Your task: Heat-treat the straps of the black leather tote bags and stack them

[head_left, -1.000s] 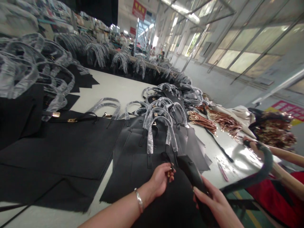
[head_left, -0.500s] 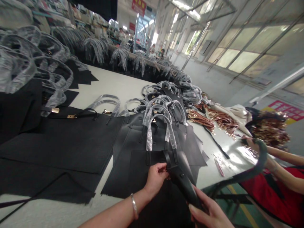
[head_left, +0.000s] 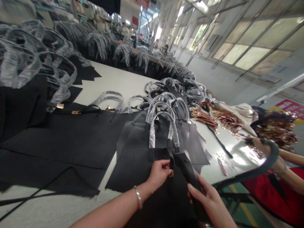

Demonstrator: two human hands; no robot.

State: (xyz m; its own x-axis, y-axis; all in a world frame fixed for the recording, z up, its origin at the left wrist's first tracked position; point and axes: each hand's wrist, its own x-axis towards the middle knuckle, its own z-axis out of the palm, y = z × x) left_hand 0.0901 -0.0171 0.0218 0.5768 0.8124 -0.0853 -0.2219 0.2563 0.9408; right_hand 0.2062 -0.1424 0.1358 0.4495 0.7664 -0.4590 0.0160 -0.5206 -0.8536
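Observation:
My left hand point(head_left: 159, 173) pinches the end of a black leather strap point(head_left: 186, 167) close to a small gold fitting point(head_left: 171, 174). My right hand point(head_left: 209, 199) grips the same strap lower down, and the thick strap runs between my hands. Beneath them lies a black leather tote bag point(head_left: 135, 167), its handle wrapped in clear plastic point(head_left: 163, 131). Whether the gold fitting is fixed to the strap is hidden by my fingers.
Several black bags with wrapped handles cover the white table point(head_left: 114, 79). Copper-coloured straps with gold hardware point(head_left: 204, 118) lie at right, beyond a co-worker's hand point(head_left: 263, 148) holding a dark curved strap point(head_left: 251, 171). Gold-hardware bundles point(head_left: 276, 133) sit past the table edge.
My left hand has moved slightly right and closer to my right hand along the strap. The co-worker's curved strap has shifted right.

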